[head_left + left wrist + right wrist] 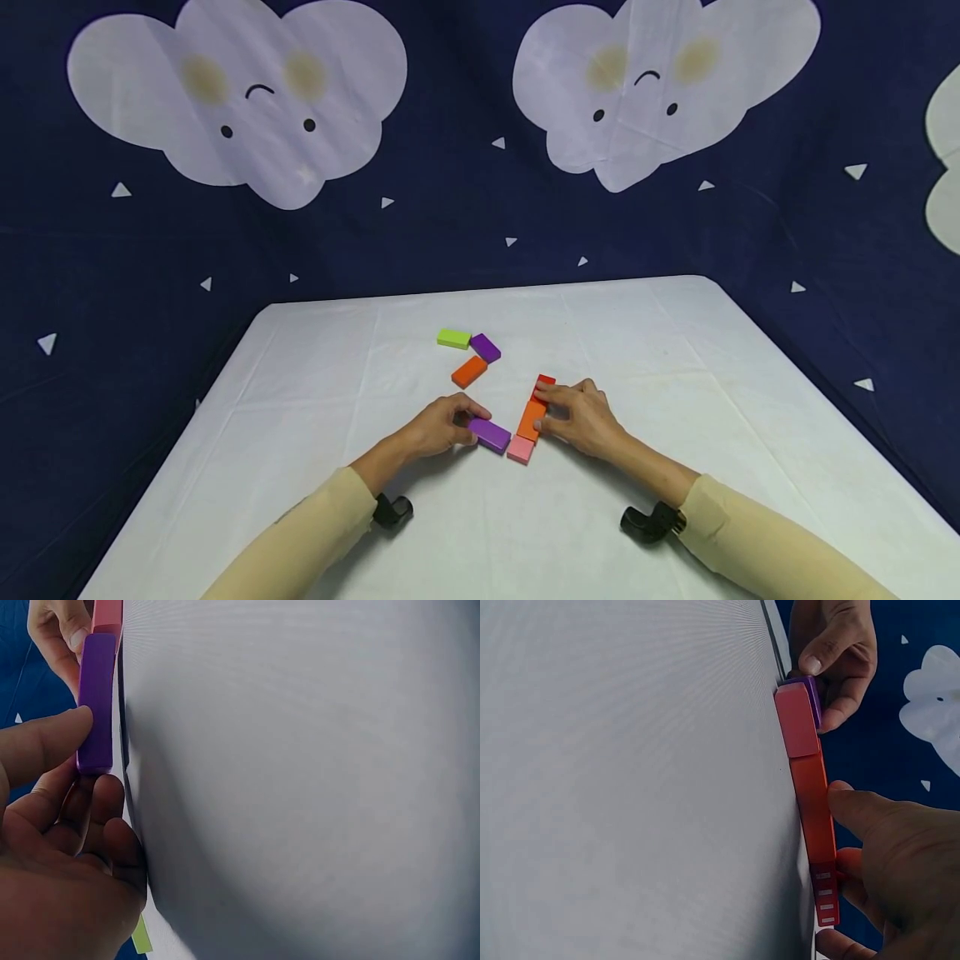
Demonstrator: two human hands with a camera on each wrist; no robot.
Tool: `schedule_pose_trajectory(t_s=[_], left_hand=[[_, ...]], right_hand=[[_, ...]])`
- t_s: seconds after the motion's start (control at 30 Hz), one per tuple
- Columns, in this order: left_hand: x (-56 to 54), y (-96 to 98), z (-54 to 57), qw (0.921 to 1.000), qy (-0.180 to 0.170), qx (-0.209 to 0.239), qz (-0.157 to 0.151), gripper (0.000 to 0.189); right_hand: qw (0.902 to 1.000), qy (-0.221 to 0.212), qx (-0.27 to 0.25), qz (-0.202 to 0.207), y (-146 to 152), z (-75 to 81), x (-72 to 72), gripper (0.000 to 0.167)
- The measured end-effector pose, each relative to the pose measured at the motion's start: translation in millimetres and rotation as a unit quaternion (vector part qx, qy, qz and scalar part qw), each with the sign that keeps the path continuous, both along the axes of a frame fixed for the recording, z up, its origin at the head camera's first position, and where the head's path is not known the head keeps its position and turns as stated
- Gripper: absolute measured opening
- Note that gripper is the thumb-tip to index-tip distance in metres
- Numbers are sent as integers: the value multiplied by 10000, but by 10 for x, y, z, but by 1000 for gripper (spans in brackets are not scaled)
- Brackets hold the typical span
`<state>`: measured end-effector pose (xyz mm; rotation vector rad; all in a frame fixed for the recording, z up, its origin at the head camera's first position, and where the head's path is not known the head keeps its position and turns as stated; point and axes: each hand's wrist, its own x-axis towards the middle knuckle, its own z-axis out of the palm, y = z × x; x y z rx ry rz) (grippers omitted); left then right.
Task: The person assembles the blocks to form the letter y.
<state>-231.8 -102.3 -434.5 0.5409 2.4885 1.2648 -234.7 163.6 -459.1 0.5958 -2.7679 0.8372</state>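
Thumb and fingers of my left hand (441, 427) pinch one end of a purple block (491, 435) on the white table. Its other end points at a slanting row formed by a pink block (521, 450), an orange block (532, 421) and a red block (544, 383). My right hand (583, 419) touches this row from the right, the thumb at the orange block and the fingertips at the red one. White stripes mark the red block (824, 894) in the right wrist view. There, the pink block (797, 720) partly hides the purple block (812, 697).
Farther back on the table (675, 333) lie a lime green block (454, 338), a second purple block (486, 348) and a second orange block (469, 372). A dark blue curtain (450, 242) with white clouds hangs behind the table's far edge.
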Motion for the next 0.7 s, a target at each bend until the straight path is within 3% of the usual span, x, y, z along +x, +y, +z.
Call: schedule_pose_trajectory(t_s=[0.7], left_hand=[[-5, 34, -44, 9999, 64, -53, -64, 32]], right_hand=[[10000, -15, -24, 2, 0, -3, -5, 50]])
